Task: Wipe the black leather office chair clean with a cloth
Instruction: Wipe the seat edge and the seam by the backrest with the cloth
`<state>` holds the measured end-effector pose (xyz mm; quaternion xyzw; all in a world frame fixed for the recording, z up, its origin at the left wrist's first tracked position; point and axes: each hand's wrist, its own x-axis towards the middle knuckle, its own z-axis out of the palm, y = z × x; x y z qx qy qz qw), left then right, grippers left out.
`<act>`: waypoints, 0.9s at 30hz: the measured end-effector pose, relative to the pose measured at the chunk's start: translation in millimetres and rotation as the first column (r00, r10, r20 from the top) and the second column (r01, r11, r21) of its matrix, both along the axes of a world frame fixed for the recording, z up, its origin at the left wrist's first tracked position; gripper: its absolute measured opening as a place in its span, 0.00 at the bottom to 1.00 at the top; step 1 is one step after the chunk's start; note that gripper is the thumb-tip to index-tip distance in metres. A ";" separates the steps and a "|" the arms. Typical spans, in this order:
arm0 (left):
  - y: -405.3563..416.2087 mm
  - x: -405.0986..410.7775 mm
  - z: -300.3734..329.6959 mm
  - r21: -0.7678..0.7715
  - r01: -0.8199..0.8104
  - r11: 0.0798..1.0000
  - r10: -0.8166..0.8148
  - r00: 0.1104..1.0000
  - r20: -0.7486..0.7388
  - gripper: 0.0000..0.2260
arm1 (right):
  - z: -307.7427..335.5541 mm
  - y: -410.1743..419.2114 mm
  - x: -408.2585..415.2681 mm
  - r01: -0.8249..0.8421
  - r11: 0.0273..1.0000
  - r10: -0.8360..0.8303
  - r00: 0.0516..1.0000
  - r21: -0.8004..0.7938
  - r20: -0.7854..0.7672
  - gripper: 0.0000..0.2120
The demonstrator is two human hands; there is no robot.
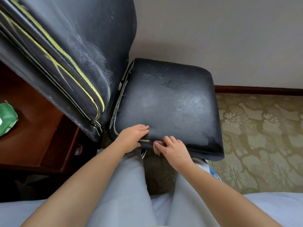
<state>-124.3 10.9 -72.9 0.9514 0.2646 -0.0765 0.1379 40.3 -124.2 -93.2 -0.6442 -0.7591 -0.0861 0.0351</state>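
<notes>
The black leather office chair fills the middle of the head view. Its dusty seat (168,102) shows pale smears, and the backrest (68,46) with yellow-edged seams leans at the upper left. My left hand (132,136) rests on the seat's near edge, fingers together on top and thumb tucked below the rim. Just to its right, my right hand (172,148) curls its fingers over the same edge at the seam. A small pale bit shows under those fingers; I cannot tell whether it is a cloth.
A dark red wooden desk (32,122) stands at the left with a green packet (7,117) on it. Patterned carpet (262,136) lies to the right, with the wall and a wooden baseboard (259,90) behind. My legs in light grey trousers are below the seat.
</notes>
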 end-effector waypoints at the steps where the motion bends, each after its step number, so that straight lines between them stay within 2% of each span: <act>1: -1.2 -1.3 -0.8 0.009 -0.003 1.000 0.003 1.000 -0.007 0.31 | 1.7 0.8 -0.8 0.003 1.000 -0.003 1.000 -0.004 0.009 0.18; 7: -10.3 1.3 -4.6 0.007 -0.069 0.998 0.069 0.997 0.036 0.31 | 6.7 30.0 -24.5 -0.008 1.000 0.008 1.000 -0.005 0.006 0.17; 11: -12.0 2.4 -5.1 0.002 -0.076 0.997 0.076 0.997 0.026 0.31 | 0.5 12.2 -8.3 -0.029 1.000 0.029 1.000 -0.007 0.006 0.19; 17: -11.3 1.3 -7.0 -0.057 -0.130 0.990 0.132 0.990 0.040 0.33 | 4.7 23.3 -20.6 -0.014 1.000 0.013 1.000 0.011 0.010 0.14; 19: -10.6 0.5 -6.5 -0.079 -0.129 0.988 0.133 0.991 0.035 0.34 | 1.8 21.2 -19.0 -0.008 1.000 0.008 1.000 0.007 0.009 0.16; 22: -13.0 -1.8 -2.5 -0.028 -0.087 0.996 0.086 0.996 -0.039 0.36 | -1.9 10.7 -8.9 -0.007 1.000 0.007 1.000 -0.017 0.007 0.20; 27: -15.9 -13.0 -2.6 0.045 -0.174 0.984 0.177 0.981 -0.076 0.40 | 4.2 21.8 -23.8 -0.001 1.000 0.000 1.000 -0.029 -0.013 0.24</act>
